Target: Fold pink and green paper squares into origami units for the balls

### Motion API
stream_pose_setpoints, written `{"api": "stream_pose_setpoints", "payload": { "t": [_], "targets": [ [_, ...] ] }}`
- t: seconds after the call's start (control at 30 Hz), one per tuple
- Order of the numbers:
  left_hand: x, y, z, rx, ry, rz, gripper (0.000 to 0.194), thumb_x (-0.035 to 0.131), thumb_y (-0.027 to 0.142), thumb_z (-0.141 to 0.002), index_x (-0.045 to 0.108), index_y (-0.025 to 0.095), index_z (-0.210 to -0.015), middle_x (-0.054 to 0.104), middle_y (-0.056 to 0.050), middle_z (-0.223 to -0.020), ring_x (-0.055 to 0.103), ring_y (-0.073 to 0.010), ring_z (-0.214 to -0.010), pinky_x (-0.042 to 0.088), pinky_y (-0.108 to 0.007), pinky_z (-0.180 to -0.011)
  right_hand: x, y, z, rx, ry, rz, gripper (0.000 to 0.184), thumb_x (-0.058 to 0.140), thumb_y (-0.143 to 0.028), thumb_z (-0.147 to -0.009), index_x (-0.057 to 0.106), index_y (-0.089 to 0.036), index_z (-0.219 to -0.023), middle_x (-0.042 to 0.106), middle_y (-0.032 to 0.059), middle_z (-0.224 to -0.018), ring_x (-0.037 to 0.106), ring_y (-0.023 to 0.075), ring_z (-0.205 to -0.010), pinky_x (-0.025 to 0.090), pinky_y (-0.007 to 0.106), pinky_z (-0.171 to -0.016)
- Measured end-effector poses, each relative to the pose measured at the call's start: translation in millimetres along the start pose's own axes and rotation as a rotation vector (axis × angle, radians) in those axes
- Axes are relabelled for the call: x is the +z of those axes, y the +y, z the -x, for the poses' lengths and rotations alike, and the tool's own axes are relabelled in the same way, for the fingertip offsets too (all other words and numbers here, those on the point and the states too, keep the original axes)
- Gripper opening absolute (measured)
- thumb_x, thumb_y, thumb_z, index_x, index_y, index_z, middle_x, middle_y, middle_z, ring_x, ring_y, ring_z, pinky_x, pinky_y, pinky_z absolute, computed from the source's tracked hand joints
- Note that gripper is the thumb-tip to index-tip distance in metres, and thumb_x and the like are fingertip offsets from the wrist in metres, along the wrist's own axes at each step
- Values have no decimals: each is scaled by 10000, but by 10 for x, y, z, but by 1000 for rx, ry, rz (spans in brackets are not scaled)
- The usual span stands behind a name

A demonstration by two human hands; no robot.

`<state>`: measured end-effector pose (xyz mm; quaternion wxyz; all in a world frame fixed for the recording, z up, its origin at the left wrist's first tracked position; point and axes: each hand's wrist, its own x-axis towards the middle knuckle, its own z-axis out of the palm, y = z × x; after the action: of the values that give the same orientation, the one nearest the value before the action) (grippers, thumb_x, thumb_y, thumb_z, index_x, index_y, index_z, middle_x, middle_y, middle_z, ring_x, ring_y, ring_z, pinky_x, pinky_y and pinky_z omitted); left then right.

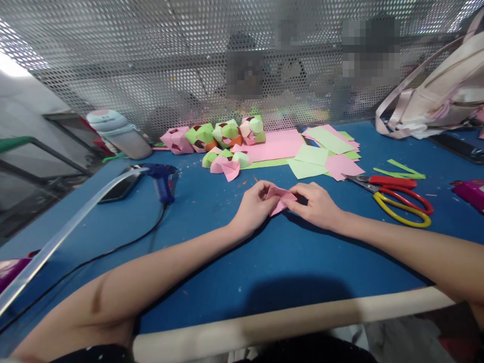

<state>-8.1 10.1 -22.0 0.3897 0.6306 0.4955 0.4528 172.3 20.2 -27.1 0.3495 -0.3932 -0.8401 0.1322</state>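
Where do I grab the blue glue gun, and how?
Probably best by the handle of the blue glue gun, coming from your side of the table with your left hand. The handle points towards you, with the black cord at its bottom. Keep off the end opposite the clear glue stick; it could be hot.

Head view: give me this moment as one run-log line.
left hand: pinching folded pink paper | right hand: pinching its other side | glue gun: tabletop, left | folded paper pieces: behind hands
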Motion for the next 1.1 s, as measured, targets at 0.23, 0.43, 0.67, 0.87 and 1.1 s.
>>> {"api": "stream_pose_setpoints", "payload": {
  "t": [0.23, 0.43, 0.67, 0.87, 1.1],
  "targets": [
    [4, 51, 24, -33, 28, -119, 63, 598, 188, -722, 592, 165, -780, 543, 39, -622, 479, -102, -572, 375, -220, -555, 21, 40, -7, 44, -3, -22, 221, 545, -289, -890, 631, -186, -714, 655, -11, -678, 521, 122, -638, 355, 270, -692],
    [7, 45, 23, -45, 19, -102, 32, 567, 160, -716, 559, 170, -745, 523, 47, -603, 455, -96, -553, 361, -212, -532, 10, 23, 5, 17, -10, -27, 176, 582, -297, -864, 639, -186, -741, 660, -11, -700, 524, 124, -661, 353, 269, -708],
    [14, 40, 54, 17, -36, -92, 96, 591, 171, -741, 601, 176, -837, 596, 19, -696, 544, -118, -607, 441, -243, -584, 38, 33, -6, 29, -25, 11, 216, 562, -270, -859, 572, -186, -661, 626, -10, -655, 503, 128, -637, 342, 271, -688],
    [-2, 39, 86, 312, -63, -175, 150, 573, 247, -854, 698, 202, -923, 677, -61, -995, 616, -177, -965, 475, -307, -876, 67, 85, -5, -2, -22, -1, 206, 569, -250, -854, 586, -181, -661, 613, -15, -630, 481, 116, -601, 340, 266, -683],
    [-20, 51, 77, 289, -58, -172, 166, 571, 247, -868, 725, 197, -833, 718, -47, -902, 651, -171, -866, 497, -304, -838, 32, 66, -3, -26, -31, -35, 226, 549, -304, -889, 643, -184, -724, 660, -6, -700, 525, 117, -643, 344, 265, -692]
  ]
}}
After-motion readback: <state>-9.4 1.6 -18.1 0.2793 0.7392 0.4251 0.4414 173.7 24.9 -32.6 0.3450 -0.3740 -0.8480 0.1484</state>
